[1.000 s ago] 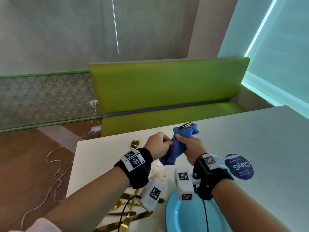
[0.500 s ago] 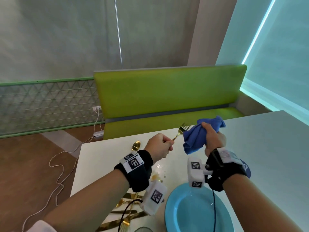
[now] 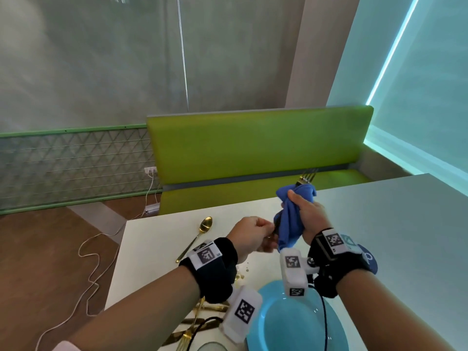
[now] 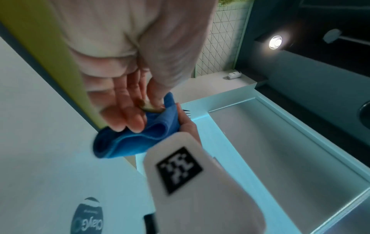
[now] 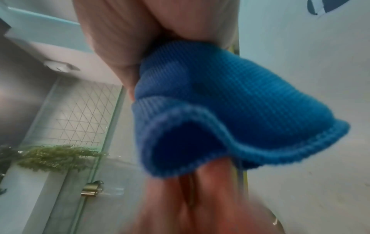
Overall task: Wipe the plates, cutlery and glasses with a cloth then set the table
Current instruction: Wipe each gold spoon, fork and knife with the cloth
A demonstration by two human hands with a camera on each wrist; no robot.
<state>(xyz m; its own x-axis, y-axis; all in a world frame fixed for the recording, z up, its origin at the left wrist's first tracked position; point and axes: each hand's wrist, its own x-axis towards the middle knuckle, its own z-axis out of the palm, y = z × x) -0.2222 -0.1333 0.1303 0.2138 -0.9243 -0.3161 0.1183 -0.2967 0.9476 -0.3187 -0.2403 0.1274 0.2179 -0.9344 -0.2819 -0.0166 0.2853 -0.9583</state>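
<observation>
Cloth (image 3: 291,219) is back over the fork (image 3: 307,176); half a second ago they were apart. Another wipe stroke, likely. Right hand (image 3: 307,215) grips cloth, left hand (image 3: 250,234) pinches the handle end, both above the counter (image 3: 405,224). Only tines show; shaft hidden. Right wrist view blurred.

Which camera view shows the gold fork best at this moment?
The head view. There the fork shows its tines sticking out above the blue cloth gripped by the right hand. The left wrist view shows only dark tine tips and a bit of handle pinched by the left hand. The right wrist view shows only cloth.
</observation>
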